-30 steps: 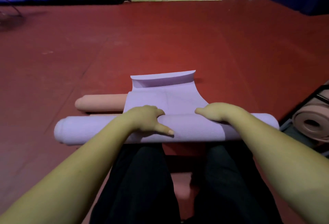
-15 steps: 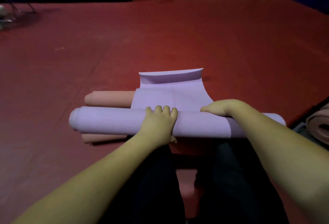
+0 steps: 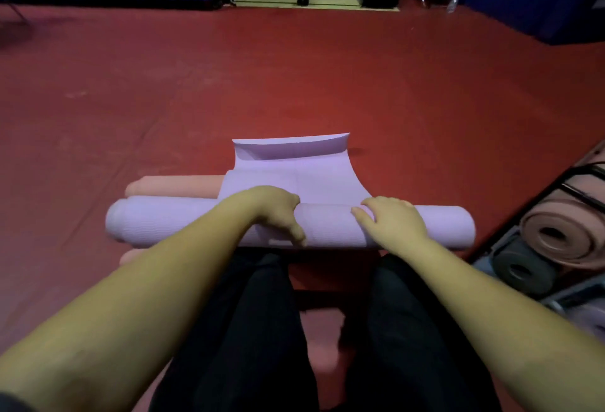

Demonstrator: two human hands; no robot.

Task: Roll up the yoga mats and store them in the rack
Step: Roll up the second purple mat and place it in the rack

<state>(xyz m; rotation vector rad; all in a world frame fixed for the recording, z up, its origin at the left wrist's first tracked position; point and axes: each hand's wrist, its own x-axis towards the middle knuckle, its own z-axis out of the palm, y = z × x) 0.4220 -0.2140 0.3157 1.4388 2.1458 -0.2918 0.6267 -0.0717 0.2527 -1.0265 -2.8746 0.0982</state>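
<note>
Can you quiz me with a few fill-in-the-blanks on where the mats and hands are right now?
1. Both hands, left hand and right hand, rest on the ____ mat.
2. The floor is ____.
3. The rack stands on the person's ____ side.
4. The rolled mat behind the purple roll is ____.

Missing words: purple; red; right; pink

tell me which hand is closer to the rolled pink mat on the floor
Left. The left hand lies over the purple roll just in front of the pink mat. The right hand lies further along the roll, toward the rack.
</note>
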